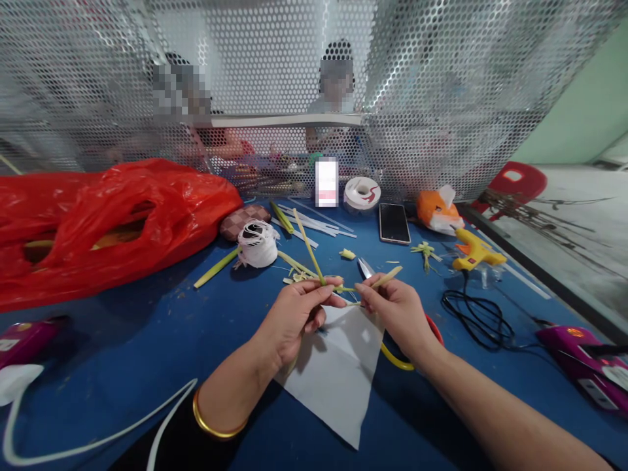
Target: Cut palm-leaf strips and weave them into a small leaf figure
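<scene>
The leaf strip (308, 243) is between the two hands, and what matters most is the short gap where it crosses from one to the other. The left hand (300, 311) pinches it narrowly between thumb and fingers; from that pinch a long, stiff length leans away to the far left, its tip well apart from both hands. A thin green part runs left to right across the gap, roughly square to that length. The right hand (392, 307) is closed just as narrowly on a pale piece (387, 277), whose end juts to the far right. Whether this is all one strip I cannot tell. The left hand is nearer the long length. White paper (343, 373) lies on the surface (432, 425) beneath, and scissors (365, 267) show just on the far side of the right hand.
</scene>
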Demonstrator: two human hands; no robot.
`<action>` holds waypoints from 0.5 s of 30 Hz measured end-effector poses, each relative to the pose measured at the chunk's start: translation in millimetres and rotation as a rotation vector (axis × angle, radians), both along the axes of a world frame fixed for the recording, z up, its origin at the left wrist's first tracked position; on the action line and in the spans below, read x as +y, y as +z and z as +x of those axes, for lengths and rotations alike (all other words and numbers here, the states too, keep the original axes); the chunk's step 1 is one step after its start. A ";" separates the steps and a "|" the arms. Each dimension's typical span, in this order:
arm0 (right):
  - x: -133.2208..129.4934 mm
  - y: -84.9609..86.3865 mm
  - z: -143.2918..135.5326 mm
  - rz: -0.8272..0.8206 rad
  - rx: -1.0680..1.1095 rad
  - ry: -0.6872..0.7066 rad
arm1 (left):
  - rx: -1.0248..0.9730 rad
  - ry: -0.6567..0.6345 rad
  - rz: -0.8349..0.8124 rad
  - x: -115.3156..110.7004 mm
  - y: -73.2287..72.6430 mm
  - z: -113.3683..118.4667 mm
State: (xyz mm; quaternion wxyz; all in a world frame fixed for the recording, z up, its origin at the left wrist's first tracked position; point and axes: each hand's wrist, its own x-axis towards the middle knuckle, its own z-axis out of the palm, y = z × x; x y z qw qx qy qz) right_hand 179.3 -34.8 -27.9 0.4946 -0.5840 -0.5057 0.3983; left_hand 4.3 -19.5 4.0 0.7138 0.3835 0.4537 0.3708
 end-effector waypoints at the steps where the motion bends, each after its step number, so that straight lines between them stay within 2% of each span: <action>1: 0.1 0.8 0.2 -0.001 -0.002 -0.001 | -0.016 0.006 0.000 0.6 -0.4 -0.2; 4: 0.4 4.1 0.5 -0.003 -0.016 -0.020 | -0.058 -0.010 -0.018 1.7 -1.1 -1.3; 7: 1.0 5.5 -0.1 -0.019 -0.011 -0.030 | -0.130 -0.091 -0.069 1.6 -1.9 -2.5; 10: 3.1 3.0 -0.1 -0.067 0.091 -0.037 | -0.163 -0.145 -0.100 1.1 -3.0 -3.1; 12: 5.9 0.0 2.1 -0.053 0.192 -0.123 | -0.141 -0.154 -0.115 1.1 -3.6 -3.2; 15: 10.2 -2.0 8.5 0.094 0.197 -0.382 | -0.095 -0.153 -0.145 0.8 -4.8 -2.4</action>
